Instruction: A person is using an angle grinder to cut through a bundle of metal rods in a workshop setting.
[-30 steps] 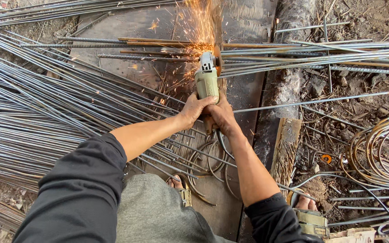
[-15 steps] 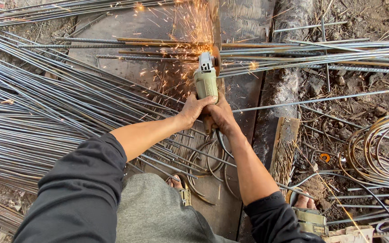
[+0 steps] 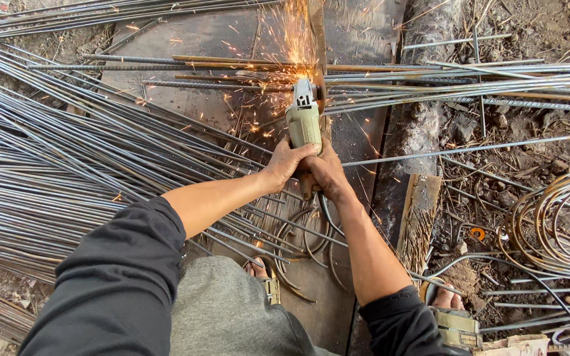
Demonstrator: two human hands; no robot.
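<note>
left hand: your left hand (image 3: 286, 165) has its fingers clamped on the grinder body.
right hand: your right hand (image 3: 323, 173) grips just beside it, fingers wrapped tight.
grinder: the pale green angle grinder (image 3: 303, 118) touches the steel rods (image 3: 245, 78), over the metal plate (image 3: 186, 39).
sparks: sparks (image 3: 293, 33) fly away from you.

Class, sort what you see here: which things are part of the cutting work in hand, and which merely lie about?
In use:
angle grinder
left hand
right hand
bars being cut
sparks

Lying about:
bundle of long rods
bent rod loops
wooden plank
</note>
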